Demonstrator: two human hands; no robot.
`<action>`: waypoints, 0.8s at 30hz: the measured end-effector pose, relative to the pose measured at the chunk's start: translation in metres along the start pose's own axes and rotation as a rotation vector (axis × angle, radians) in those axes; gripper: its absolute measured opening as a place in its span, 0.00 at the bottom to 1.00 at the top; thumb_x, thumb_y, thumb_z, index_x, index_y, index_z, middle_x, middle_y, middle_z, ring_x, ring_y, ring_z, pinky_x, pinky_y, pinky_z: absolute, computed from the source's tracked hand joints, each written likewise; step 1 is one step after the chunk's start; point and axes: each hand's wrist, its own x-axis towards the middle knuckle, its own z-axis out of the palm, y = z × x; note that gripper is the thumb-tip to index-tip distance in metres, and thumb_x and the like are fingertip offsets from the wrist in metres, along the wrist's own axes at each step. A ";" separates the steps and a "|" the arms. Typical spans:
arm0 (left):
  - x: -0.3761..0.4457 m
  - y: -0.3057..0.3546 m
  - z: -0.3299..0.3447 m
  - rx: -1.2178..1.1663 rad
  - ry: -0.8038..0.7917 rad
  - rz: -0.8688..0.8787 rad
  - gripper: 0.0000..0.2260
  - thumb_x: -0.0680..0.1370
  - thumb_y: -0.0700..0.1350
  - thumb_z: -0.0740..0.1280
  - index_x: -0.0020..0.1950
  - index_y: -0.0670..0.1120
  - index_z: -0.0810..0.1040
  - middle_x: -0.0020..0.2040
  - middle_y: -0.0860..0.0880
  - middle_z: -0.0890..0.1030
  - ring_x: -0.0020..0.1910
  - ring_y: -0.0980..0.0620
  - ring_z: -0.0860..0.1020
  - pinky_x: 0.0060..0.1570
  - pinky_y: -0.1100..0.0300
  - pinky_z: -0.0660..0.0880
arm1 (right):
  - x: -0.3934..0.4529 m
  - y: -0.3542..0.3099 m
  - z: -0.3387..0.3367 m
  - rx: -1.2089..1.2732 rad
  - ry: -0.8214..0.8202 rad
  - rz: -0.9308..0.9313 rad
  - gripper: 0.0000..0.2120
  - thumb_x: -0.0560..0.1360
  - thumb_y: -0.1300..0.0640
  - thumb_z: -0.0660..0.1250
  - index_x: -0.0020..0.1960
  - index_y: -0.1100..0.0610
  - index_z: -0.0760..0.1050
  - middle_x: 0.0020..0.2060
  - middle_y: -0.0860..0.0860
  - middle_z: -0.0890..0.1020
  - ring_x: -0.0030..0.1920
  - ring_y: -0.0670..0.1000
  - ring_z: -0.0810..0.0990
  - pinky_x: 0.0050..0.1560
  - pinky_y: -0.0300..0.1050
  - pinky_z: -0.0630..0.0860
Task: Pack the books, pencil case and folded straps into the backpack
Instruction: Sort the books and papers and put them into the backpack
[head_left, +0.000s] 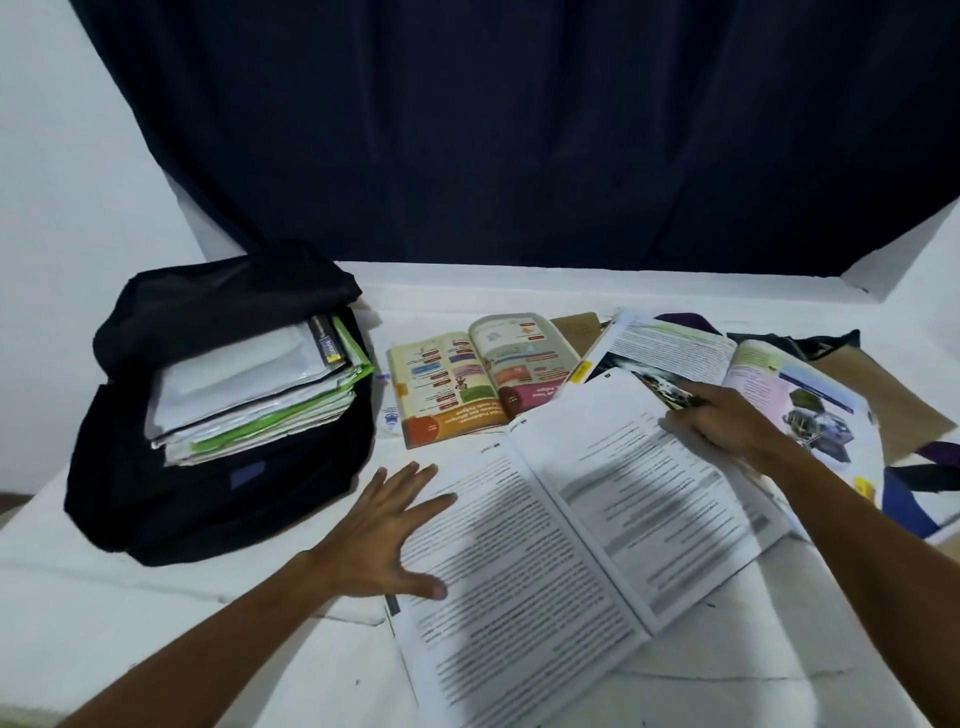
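Black backpack (218, 415) lies open at left on white table (156, 623), papers stacked inside. Your left hand (387, 535) lies flat, fingers spread, on open text book (571, 519); right hand (727, 421) curls round its far page edge.

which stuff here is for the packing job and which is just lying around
For the job: backpack, stack of books in it, open text book, colourful open book, illustrated open book.
Lying about: dark curtain, brown paper.
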 end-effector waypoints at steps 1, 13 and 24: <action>0.000 -0.001 0.002 -0.015 0.015 0.001 0.47 0.65 0.78 0.62 0.78 0.61 0.51 0.80 0.52 0.44 0.79 0.50 0.39 0.75 0.46 0.35 | 0.000 0.001 -0.001 -0.015 -0.007 0.010 0.23 0.74 0.65 0.70 0.68 0.58 0.73 0.46 0.58 0.84 0.42 0.50 0.83 0.51 0.48 0.77; 0.000 0.004 -0.005 -0.044 0.010 -0.021 0.48 0.64 0.78 0.63 0.78 0.62 0.53 0.80 0.54 0.44 0.78 0.53 0.39 0.73 0.53 0.32 | -0.039 -0.044 -0.023 -0.230 -0.308 -0.247 0.37 0.73 0.72 0.68 0.73 0.43 0.64 0.27 0.44 0.72 0.30 0.44 0.72 0.33 0.39 0.69; 0.006 0.083 -0.071 -1.313 0.342 -0.261 0.24 0.73 0.66 0.64 0.58 0.50 0.79 0.58 0.46 0.80 0.57 0.47 0.78 0.55 0.44 0.78 | -0.107 -0.136 0.051 -0.061 -0.187 -0.357 0.26 0.70 0.69 0.69 0.62 0.47 0.75 0.29 0.51 0.75 0.25 0.45 0.70 0.26 0.35 0.66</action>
